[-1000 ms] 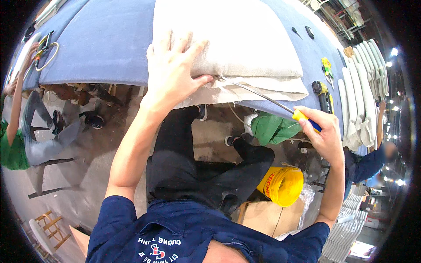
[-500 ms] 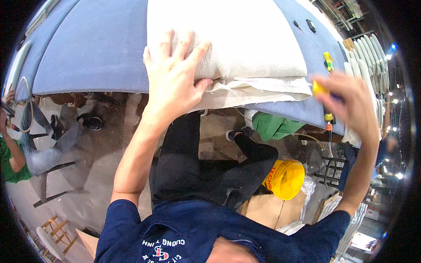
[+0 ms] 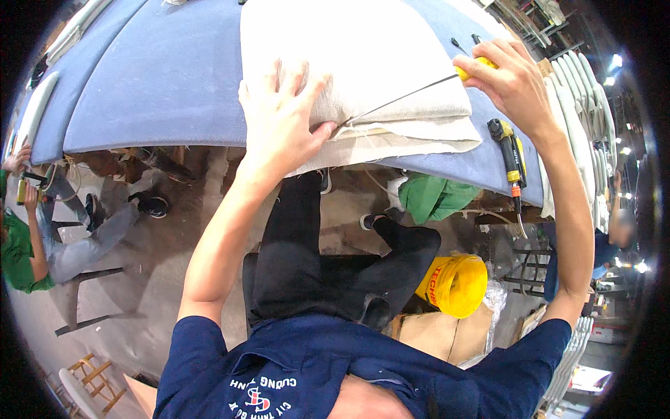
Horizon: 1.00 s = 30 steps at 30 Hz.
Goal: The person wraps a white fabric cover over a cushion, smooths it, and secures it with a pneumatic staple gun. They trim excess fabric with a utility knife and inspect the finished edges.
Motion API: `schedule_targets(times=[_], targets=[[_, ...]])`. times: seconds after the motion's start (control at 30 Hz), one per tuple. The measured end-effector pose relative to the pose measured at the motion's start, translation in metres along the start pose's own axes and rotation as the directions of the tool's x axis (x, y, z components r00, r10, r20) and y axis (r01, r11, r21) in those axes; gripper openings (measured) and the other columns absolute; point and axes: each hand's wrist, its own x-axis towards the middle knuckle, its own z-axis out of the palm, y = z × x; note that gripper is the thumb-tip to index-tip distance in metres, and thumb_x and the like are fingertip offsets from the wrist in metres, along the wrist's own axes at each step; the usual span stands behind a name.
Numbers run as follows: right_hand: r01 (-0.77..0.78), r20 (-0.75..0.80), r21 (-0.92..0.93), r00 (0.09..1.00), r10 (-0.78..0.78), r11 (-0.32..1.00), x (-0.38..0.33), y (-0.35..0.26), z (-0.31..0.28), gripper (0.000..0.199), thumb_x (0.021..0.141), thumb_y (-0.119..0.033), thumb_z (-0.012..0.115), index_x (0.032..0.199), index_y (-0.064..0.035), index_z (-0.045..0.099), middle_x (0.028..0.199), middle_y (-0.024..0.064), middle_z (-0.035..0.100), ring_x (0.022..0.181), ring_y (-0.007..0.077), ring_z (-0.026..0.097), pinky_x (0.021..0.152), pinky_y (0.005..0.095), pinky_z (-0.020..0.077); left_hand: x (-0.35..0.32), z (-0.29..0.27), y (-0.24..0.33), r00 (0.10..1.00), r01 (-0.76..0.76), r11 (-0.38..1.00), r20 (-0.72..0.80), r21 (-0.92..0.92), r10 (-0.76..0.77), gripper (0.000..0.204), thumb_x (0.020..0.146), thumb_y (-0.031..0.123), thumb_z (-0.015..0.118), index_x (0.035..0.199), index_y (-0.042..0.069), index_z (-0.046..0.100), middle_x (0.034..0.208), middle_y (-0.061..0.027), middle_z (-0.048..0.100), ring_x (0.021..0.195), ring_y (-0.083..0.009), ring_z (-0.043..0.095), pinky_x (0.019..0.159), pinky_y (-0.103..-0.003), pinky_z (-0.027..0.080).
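Light cream fabric (image 3: 349, 42) covers a padded piece lying on the blue padded table (image 3: 160, 84). Its frayed, folded edge faces me. My left hand (image 3: 283, 122) lies flat on the cover with fingers spread, the thumb at the fold. In my right hand (image 3: 509, 84), closed and raised to the right, is a screwdriver (image 3: 422, 89) with a yellow handle and a long thin dark shaft. The shaft slants down to the left, its tip at the fold beside my left thumb. Whether the tip is under the fabric I cannot tell.
A yellow-and-black air tool (image 3: 509, 150) with a hose lies at the table's right. Green cloth (image 3: 436, 199) hangs under the near edge. A yellow bucket (image 3: 460, 286) stands right of my legs. Another person (image 3: 24, 244) works at far left; white padded pieces (image 3: 590, 91) are stacked right.
My right hand has moved up and left, bringing the screwdriver's tip to the fold. The air tool it covered now shows. My left hand stays on the fabric.
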Motion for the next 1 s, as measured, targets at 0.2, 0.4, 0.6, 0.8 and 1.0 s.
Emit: schedule_targets(times=[0.2, 0.4, 0.6, 0.8, 1.0], targets=[[-0.441, 0.488, 0.447, 0.849, 0.201, 0.779, -0.006, 0.011, 0.004, 0.035, 0.092, -0.027, 0.079, 0.116, -0.0018, 0.080, 0.109, 0.0191, 0.080, 0.101, 0.0322, 0.076, 0.093, 0.0384, 0.0578, 0.000, -0.001, -0.001, 0.999, 0.021, 1.000, -0.027, 0.019, -0.020, 0.079, 0.074, 0.043, 0.085, 0.148, 0.028, 0.063, 0.161, -0.0091, 0.053, 0.154, -0.0394, 0.038, 0.118, -0.066, 0.030], [-0.369, 0.407, 0.344, 0.887, 0.217, 0.864, 0.002, 0.026, -0.007, 0.034, 0.091, -0.029, 0.081, 0.115, -0.0053, 0.081, 0.107, 0.0156, 0.081, 0.099, 0.0310, 0.076, 0.091, 0.0390, 0.0577, 0.001, 0.003, 0.003, 0.998, 0.026, 1.000, -0.063, 0.003, -0.026, 0.078, 0.071, 0.042, 0.086, 0.145, 0.029, 0.065, 0.158, -0.0087, 0.056, 0.153, -0.0388, 0.039, 0.118, -0.065, 0.031], [-0.361, 0.409, 0.376, 0.891, 0.196, 0.853, 0.006, 0.017, 0.002, 0.033, 0.089, -0.030, 0.081, 0.112, -0.0059, 0.082, 0.108, 0.0159, 0.080, 0.101, 0.0329, 0.075, 0.090, 0.0393, 0.0570, 0.001, 0.000, 0.002, 0.999, 0.024, 1.000, -0.045, -0.003, -0.024, 0.078, 0.071, 0.042, 0.086, 0.145, 0.029, 0.065, 0.158, -0.0087, 0.057, 0.152, -0.0390, 0.039, 0.118, -0.064, 0.031], [-0.272, 0.289, 0.179, 0.933, 0.213, 0.946, 0.006, -0.006, 0.002, 0.027, 0.089, -0.023, 0.080, 0.106, -0.0040, 0.072, 0.106, 0.0123, 0.074, 0.106, 0.0318, 0.070, 0.098, 0.0432, 0.0517, 0.001, -0.004, 0.000, 0.999, -0.002, 1.000, -0.032, -0.013, 0.001, 0.075, 0.074, 0.041, 0.086, 0.145, 0.027, 0.064, 0.160, -0.0103, 0.053, 0.153, -0.0406, 0.038, 0.118, -0.064, 0.031], [-0.160, -0.030, 0.006, 0.987, 0.161, 0.987, -0.010, -0.004, 0.077, 0.022, 0.089, -0.014, 0.075, 0.107, -0.0095, 0.065, 0.107, 0.0071, 0.069, 0.109, 0.0281, 0.068, 0.107, 0.0458, 0.0463, -0.002, -0.012, -0.011, 0.996, -0.082, 0.991, 0.020, -0.108, 0.084, 0.070, 0.080, 0.037, 0.082, 0.147, 0.027, 0.064, 0.164, -0.0130, 0.048, 0.154, -0.0424, 0.035, 0.121, -0.064, 0.027]])
